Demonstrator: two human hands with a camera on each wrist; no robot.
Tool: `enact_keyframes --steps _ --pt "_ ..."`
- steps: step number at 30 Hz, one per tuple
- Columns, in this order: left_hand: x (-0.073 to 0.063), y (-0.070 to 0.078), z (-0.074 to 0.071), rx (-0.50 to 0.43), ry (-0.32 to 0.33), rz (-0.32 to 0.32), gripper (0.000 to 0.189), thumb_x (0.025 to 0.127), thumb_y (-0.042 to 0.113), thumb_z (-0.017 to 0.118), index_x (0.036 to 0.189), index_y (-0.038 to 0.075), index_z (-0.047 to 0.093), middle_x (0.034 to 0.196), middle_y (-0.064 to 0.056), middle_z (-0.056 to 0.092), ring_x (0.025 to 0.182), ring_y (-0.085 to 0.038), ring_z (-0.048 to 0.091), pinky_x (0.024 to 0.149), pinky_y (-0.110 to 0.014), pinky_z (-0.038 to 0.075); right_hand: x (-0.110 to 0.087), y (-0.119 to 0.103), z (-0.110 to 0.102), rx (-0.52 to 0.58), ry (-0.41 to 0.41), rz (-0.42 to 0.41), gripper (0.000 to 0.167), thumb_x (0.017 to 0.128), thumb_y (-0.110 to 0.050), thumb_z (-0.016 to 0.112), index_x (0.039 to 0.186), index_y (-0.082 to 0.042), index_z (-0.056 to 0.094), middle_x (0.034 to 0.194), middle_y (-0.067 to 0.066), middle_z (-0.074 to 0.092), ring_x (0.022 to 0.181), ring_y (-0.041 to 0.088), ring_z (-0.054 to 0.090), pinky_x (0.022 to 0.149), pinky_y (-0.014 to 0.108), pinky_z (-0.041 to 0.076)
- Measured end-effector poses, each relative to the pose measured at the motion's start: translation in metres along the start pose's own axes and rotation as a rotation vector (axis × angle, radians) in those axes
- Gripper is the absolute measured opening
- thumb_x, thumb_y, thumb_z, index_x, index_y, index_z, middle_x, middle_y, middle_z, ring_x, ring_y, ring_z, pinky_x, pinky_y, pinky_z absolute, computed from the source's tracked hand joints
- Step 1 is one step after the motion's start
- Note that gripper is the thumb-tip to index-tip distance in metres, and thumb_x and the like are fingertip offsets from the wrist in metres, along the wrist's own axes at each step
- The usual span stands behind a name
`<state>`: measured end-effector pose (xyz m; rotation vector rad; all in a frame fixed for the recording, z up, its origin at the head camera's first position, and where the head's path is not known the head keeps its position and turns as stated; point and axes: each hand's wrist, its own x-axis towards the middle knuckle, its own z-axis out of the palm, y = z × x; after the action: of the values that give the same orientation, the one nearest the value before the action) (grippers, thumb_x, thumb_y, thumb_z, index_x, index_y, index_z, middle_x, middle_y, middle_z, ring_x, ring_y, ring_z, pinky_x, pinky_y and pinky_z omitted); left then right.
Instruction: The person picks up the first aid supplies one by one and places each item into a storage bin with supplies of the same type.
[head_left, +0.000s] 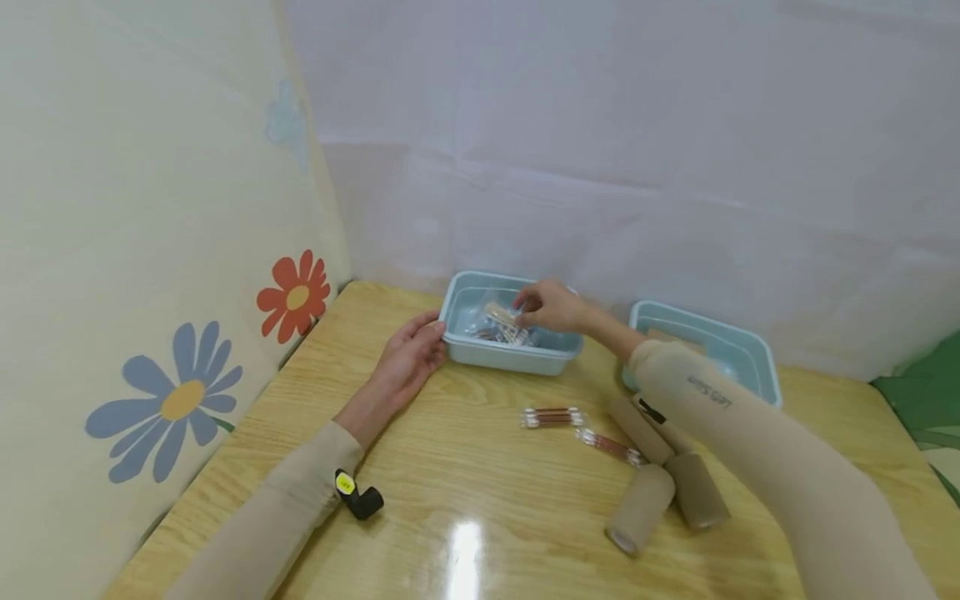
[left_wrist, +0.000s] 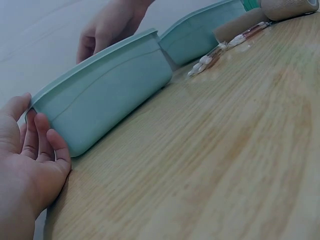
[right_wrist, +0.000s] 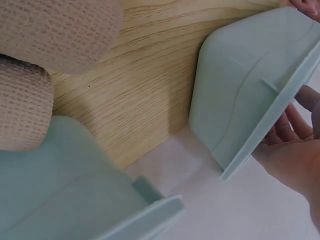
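Note:
My left hand grips the left end of a light blue plastic bin, thumb over the rim and fingers against the outside in the left wrist view. Inside the bin lie several clear-wrapped packets, some with pale sticks. My right hand reaches over the bin's right side, its fingers bent down at the packets. The bin wall hides those fingertips in both wrist views, so whether they pinch a packet I cannot tell. Two packets of brown-stemmed cotton swabs lie on the table in front of the bin.
A second light blue bin stands to the right, partly behind my right forearm, with something tan inside. Several tan bandage rolls lie in front of it. A pale cloth hangs behind the wooden table; a flower-printed sheet borders the left.

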<state>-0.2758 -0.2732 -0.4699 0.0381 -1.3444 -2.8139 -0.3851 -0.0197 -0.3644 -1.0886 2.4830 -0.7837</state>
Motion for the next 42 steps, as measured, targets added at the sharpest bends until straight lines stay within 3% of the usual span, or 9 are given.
enact_keyframes --steps 10,18,29,42 --pt "0.005 -0.006 0.000 0.007 0.001 -0.029 0.034 0.105 0.005 0.057 0.138 0.003 0.049 0.088 -0.002 0.060 0.075 -0.013 0.055 0.068 -0.024 0.046 -0.011 -0.007 0.001 -0.027 0.056 0.000 0.034 0.103 -0.015 0.062 0.130 0.006 0.063 0.114 0.013 0.070 0.106 0.026 0.065 0.091 0.040 0.051" --pt "0.007 0.001 -0.009 0.025 0.014 -0.022 0.036 0.104 0.005 0.059 0.139 0.003 0.047 0.087 -0.002 0.059 0.075 -0.012 0.055 0.068 -0.023 0.047 -0.020 -0.022 0.001 -0.052 0.060 -0.075 0.030 0.104 -0.018 0.061 0.123 0.004 0.067 0.106 0.008 0.070 0.097 0.020 0.065 0.085 0.035 0.053" --pt "0.013 -0.002 -0.019 0.024 0.007 -0.040 0.039 0.106 0.006 0.056 0.142 0.002 0.042 0.084 -0.002 0.060 0.074 -0.012 0.056 0.069 -0.024 0.047 -0.034 -0.020 0.010 -0.130 0.124 -0.133 0.023 0.102 -0.017 0.066 0.115 0.001 0.071 0.098 0.003 0.071 0.088 0.015 0.065 0.080 0.031 0.053" --pt "0.014 -0.001 -0.017 0.003 -0.011 -0.047 0.038 0.105 0.006 0.058 0.140 0.004 0.045 0.082 -0.001 0.058 0.072 -0.011 0.055 0.066 -0.023 0.046 -0.066 -0.014 0.014 -0.042 0.206 -0.157 0.025 0.103 -0.016 0.064 0.122 -0.001 0.069 0.109 0.006 0.069 0.095 0.018 0.063 0.080 0.035 0.053"
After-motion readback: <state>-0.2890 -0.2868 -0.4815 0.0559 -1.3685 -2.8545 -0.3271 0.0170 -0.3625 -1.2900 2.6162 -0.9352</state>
